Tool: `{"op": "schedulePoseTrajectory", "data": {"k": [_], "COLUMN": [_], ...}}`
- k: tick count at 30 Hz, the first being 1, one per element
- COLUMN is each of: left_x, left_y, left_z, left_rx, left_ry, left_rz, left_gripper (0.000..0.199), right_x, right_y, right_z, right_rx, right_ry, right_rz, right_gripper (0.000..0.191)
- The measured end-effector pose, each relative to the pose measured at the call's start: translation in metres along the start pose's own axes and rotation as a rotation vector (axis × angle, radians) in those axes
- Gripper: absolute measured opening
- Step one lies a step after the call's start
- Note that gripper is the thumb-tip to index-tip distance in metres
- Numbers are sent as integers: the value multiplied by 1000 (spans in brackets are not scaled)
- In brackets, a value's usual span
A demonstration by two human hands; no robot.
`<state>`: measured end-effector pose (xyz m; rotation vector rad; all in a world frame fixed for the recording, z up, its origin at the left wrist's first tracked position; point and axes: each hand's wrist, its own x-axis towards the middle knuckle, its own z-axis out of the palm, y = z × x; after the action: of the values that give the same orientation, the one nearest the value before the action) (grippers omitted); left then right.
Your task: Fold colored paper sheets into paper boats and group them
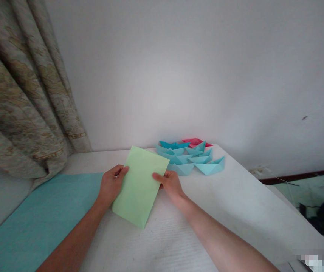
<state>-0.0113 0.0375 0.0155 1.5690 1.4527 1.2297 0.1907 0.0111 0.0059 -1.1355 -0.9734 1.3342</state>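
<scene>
- I'm seeing soft, bright light spreading across the wall
- I'm catching faint shadows gathering beneath the paper
- I'm watching the view bending near the edges, with a pixelated blur covering the bottom-right corner

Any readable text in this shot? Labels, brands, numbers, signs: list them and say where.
None readable: the pale green paper sheet in the left hand and right hand shows no writing, nor do the folded paper boats; the curtain shows only a pattern; the pixelated patch in the bottom right corner is too blurred to read.
</scene>
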Motion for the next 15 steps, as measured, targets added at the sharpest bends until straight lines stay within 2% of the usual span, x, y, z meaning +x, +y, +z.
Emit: {"op": "schedulePoseTrajectory", "data": {"k": [4,7,9,11,15], "left_x": [1,2,3,3,2], "left_y": [-1,-2,-4,-6,-5], "left_z": [-3,-5,-5,-5,-2], "left_rx": [-2,-8,-14,-36,-131], "left_ry": [83,142,157,145,71], "left_rz": [-6,-28,-43,-51,-94], "left_gripper": [30,28,28,30,34], "right_x": [-8,-11,-11,-8,0], "right_y": [7,6,3,0,-5], "right_z": [8,9,9,8,3], "right_rx": [-68,-96,-86,-75,-6], "right_ry": [-215,-282,-245,-154,31], "right_rz": [76,120,112,64,-57], "right_gripper": [31,35,34,31,31]}}
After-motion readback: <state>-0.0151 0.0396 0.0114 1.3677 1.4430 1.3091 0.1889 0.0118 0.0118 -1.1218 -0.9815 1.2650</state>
